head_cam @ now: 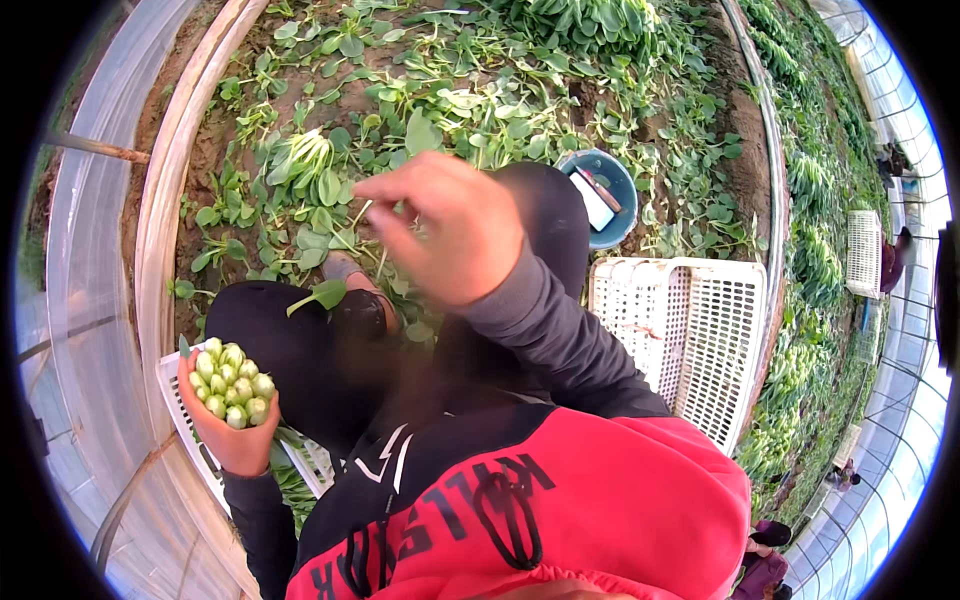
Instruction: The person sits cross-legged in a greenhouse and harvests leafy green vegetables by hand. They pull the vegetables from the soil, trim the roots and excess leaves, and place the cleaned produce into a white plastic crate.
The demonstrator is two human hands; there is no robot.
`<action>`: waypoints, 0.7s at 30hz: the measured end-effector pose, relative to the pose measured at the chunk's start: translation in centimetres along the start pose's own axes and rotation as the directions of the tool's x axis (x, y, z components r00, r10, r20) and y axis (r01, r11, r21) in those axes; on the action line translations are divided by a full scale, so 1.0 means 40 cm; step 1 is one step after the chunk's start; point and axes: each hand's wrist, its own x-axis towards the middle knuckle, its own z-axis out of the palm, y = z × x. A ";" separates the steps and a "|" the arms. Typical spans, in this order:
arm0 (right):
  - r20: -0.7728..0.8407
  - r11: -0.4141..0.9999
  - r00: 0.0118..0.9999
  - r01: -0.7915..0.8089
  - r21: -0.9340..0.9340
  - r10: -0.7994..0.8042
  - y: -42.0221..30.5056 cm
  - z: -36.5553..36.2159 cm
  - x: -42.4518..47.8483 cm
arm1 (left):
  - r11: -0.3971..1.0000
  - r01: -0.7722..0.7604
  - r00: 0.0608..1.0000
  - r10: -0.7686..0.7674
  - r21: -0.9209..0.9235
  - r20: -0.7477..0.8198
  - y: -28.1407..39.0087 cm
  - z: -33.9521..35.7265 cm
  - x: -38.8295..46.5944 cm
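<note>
At the lower left, my left hand (238, 442) grips a bunch of leafy greens (232, 384), whose trimmed pale green stem ends face up. The leaves of that bunch are mostly hidden, close to a white plastic crate (187, 427). My right hand (454, 225) is blurred and raised in front of my knees, its thumb and forefinger curled near each other; whether a thin stem beside the fingertips is held is unclear. A loose green leaf (328, 294) lies on my dark trouser leg. Beyond the hands, a pile of cut greens (306, 161) rests on the ground.
A blue bucket (626, 191) with a phone-like object inside stands beyond my knee. White perforated crates (712, 337) are at the right. Plastic sheeting (161, 225) runs along the left. Greens and scattered leaves cover the soil; several people are at the far right.
</note>
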 end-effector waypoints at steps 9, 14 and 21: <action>-0.245 0.108 0.347 -0.745 -0.658 0.905 0.942 -0.379 -0.431 | 0.999 0.046 0.996 -0.048 0.024 0.076 -0.040 -0.003 0.037; -0.480 -0.187 0.160 -0.780 -0.597 0.862 1.040 -0.285 -0.568 | 0.990 0.089 0.990 -0.100 0.110 0.100 -0.022 0.011 0.054; -0.632 -0.142 0.304 -0.820 -0.555 0.713 1.042 -0.252 -0.599 | 0.988 0.111 0.984 -0.124 0.105 0.126 -0.004 0.018 0.079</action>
